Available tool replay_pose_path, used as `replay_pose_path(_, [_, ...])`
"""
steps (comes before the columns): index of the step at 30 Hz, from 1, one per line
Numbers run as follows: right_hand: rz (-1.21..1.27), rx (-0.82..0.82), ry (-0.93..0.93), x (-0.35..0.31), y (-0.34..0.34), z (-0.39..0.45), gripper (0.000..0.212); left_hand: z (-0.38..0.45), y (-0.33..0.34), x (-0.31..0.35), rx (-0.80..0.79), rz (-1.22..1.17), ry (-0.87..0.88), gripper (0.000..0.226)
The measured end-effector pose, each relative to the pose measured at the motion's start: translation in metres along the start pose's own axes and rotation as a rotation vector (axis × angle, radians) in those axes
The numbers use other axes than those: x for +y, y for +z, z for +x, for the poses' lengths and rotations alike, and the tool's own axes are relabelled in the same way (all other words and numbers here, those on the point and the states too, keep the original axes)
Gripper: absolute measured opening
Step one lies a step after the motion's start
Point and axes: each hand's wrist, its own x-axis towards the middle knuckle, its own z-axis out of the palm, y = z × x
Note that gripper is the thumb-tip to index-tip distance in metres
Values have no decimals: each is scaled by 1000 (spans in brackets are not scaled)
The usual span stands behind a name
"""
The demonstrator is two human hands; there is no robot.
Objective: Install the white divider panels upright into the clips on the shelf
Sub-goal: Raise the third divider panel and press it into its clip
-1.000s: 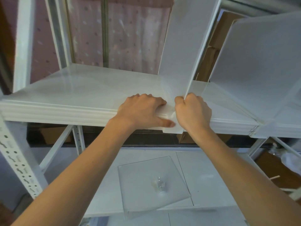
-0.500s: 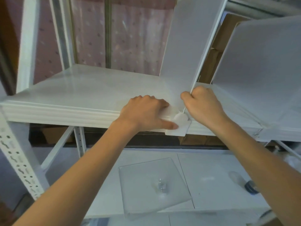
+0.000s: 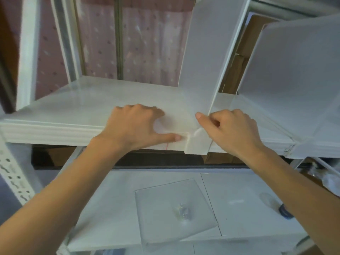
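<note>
A white divider panel (image 3: pixel 207 52) stands upright on the white shelf (image 3: pixel 92 103), its lower front corner in a white clip (image 3: pixel 196 144) hooked over the shelf's front lip. My left hand (image 3: pixel 136 124) lies flat on the shelf left of the panel, thumb stretched along the lip to the clip. My right hand (image 3: pixel 230 127) pinches the panel's bottom front edge, thumb on the left face, fingers curled on the right. A second white divider panel (image 3: pixel 294 70) stands upright further right.
A clear square sheet (image 3: pixel 173 212) with a small clear fitting lies on the lower shelf (image 3: pixel 239 201), and a blue-capped item (image 3: pixel 285 212) lies at its right. White perforated uprights (image 3: pixel 12 173) frame the left side. Cardboard boxes (image 3: pixel 237 70) sit behind the panels.
My right hand slid from the clip up to the panel's bottom front edge and now pinches it. My left hand spread a little, thumb still pointing at the clip. The view shifted slightly.
</note>
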Motion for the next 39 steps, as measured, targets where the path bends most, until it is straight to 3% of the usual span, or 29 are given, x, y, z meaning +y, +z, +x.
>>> replay_pose_path(2, [-161, -23, -55, 0, 5, -6, 70, -16, 3, -30, 102, 77, -98, 92])
replay_pose_path(5, [-252, 59, -99, -10, 22, -15, 62, -24, 14, -40, 251, 156, -104, 72])
replay_pose_path(13, [-194, 160, -116, -35, 36, -6, 56, -21, 20, -31, 282, 198, -102, 62])
replay_pose_path(17, [-143, 136, -119, -52, 37, -1, 59, -20, 22, -31, 309, 190, -94, 59])
replay_pose_path(22, [-82, 76, -189, -85, 39, 4, 48, -21, 25, -31, 313, 184, -122, 56])
replay_pose_path(26, [31, 51, -91, -78, 40, 6, 54, -23, 25, -37, 304, 177, -162, 50])
replay_pose_path(33, [158, 80, -38, -74, 44, 6, 51, -26, 19, -39, 320, 151, -156, 59])
replay_pose_path(37, [202, -41, -115, -67, 29, 4, 58, -25, 19, -39, 251, 150, -146, 58])
replay_pose_path(39, [191, -98, -154, -46, 12, -11, 60, -34, 14, -41, 303, 64, -105, 52])
